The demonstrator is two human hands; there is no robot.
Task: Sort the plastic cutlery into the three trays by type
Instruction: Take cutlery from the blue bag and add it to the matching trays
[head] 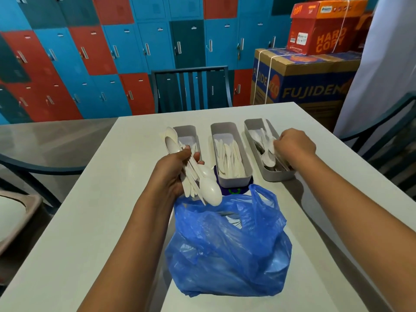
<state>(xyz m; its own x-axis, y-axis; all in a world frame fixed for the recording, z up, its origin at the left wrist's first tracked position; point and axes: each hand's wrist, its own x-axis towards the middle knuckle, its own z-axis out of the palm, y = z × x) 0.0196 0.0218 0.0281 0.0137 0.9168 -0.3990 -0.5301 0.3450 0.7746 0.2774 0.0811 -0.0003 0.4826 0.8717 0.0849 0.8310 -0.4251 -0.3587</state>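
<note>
White table [94,221] carries everything; lockers [90,52] in red, blue and dark teal fill the wall behind, dark chair [191,88] at the table's far edge, stacked cardboard boxes [315,64] past the far right corner.

Blue plastic bag [227,248] sits mid-table toward the near edge, mouth open, some cutlery visible inside, type unclear.

Three grey trays side by side near the far edge, long axes running near-to-far:
- left tray [186,131]: partly hidden behind the left hand, contents not clear.
- middle tray [231,179]: pile of white cutlery, looks like knives; its near end is just beyond the bag.
- right tray [279,175]: white spoons [267,158] lying inside.

Left hand [175,174]: raised above the table in front of the left tray, fingers curled round a bundle of white cutlery [198,176], spoons pointing both ways with flat handles mixed in.

Right hand [295,145]: over the right tray, knuckles up, fingers curled down at the spoons. Fingertips hidden; cannot tell whether it grips one.
</note>
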